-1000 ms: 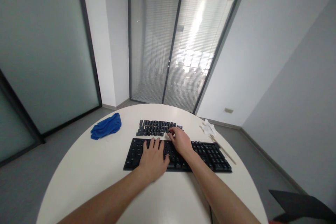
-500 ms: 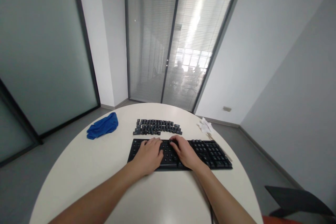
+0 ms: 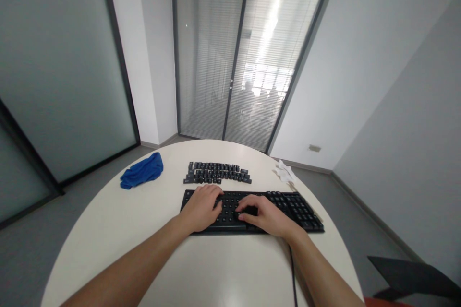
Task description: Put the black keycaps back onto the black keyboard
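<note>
A black keyboard [image 3: 223,226] lies across the table in front of me. Its left and middle parts show bare key sockets, while keys still sit on its right part. My left hand [image 3: 202,207] rests on the left part, fingers stretched over it and thumb apart. Over the middle, my right hand [image 3: 261,212] has thumb and fingertips brought together at a small black keycap [image 3: 236,214], partly hidden by the fingers. Beyond the keyboard, loose black keycaps [image 3: 216,173] are laid out in several rows.
A crumpled blue cloth [image 3: 142,171] lies at the left of the round white table [image 3: 108,230]. White tissue [image 3: 284,171] and a thin stick-like tool [image 3: 312,208] lie at the right. A black cable [image 3: 293,273] runs toward me. A chair [image 3: 410,276] stands at right.
My right hand has moved down and slightly right, nearer the keyboard's front edge. My left hand has shifted slightly left and up. The view has shifted slightly.
</note>
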Motion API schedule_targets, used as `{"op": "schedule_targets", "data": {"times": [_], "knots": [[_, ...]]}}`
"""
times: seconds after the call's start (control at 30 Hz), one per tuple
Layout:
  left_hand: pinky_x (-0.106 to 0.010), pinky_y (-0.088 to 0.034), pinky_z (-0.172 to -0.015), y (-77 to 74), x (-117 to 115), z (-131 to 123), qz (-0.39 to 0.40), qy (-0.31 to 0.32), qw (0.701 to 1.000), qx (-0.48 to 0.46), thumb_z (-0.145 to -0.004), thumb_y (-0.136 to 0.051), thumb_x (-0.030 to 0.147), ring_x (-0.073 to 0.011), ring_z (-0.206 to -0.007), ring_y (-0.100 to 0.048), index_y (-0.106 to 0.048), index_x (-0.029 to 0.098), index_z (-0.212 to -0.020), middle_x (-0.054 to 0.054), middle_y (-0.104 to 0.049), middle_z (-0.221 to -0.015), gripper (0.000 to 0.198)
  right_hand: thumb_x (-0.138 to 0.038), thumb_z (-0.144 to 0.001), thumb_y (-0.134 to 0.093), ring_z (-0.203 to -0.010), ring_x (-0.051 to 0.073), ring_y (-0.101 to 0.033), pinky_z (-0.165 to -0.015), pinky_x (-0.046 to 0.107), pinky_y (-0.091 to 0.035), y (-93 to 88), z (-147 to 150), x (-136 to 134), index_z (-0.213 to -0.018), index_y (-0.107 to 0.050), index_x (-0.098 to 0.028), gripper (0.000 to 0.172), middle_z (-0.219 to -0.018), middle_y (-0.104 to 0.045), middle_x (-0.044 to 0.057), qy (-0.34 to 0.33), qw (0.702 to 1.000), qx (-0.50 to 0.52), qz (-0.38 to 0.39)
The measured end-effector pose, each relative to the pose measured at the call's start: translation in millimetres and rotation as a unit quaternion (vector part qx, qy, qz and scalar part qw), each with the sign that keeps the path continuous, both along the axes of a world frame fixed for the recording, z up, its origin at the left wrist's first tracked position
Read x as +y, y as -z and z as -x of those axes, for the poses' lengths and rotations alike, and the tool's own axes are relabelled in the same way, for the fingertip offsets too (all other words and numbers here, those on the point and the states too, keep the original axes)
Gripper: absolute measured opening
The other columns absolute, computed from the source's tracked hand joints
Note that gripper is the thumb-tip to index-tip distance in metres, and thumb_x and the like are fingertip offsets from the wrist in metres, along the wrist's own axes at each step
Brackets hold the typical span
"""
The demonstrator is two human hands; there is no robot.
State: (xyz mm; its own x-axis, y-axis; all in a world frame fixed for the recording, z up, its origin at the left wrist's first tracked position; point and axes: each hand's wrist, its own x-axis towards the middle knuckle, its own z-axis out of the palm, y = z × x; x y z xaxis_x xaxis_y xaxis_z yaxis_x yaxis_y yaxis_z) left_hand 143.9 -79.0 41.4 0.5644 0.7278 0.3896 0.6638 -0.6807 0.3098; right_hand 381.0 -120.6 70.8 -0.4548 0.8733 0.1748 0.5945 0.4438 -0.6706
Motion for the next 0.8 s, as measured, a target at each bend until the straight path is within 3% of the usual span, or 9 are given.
{"op": "schedule_targets", "data": {"times": [0.23, 0.8], "knots": [[-0.041, -0.042, -0.095, 0.3, 0.4, -0.3, 0.003, 0.000, 1.000, 0.001, -0.089, -0.053, 0.020, -0.0256, -0.107, -0.057, -0.059, 0.020, -0.109, -0.007, -0.065, -0.112, 0.021, -0.026, -0.080, -0.074, -0.096, 0.021, -0.066, -0.091, 0.033, -0.050, 1.7, 3.7, 2.5, -0.093, -0.076, -0.023, 0.013, -0.100, -0.074, 0.004, -0.010, 1.000, -0.006, -0.013], [-0.042, -0.042, -0.095, -1.1, -0.9, 0.8, -0.003, -0.001, 1.000, 0.007, -0.089, -0.051, 0.021, -0.0256, -0.108, -0.057, -0.059, 0.019, -0.110, -0.007, -0.065, -0.112, 0.022, -0.039, -0.082, -0.073, -0.093, 0.022, -0.068, -0.090, 0.035, -0.052, 7.4, 2.4, 3.9, -0.092, -0.076, -0.019, 0.022, -0.099, -0.075, 0.006, 0.013, 0.999, 0.043, 0.020]]}}
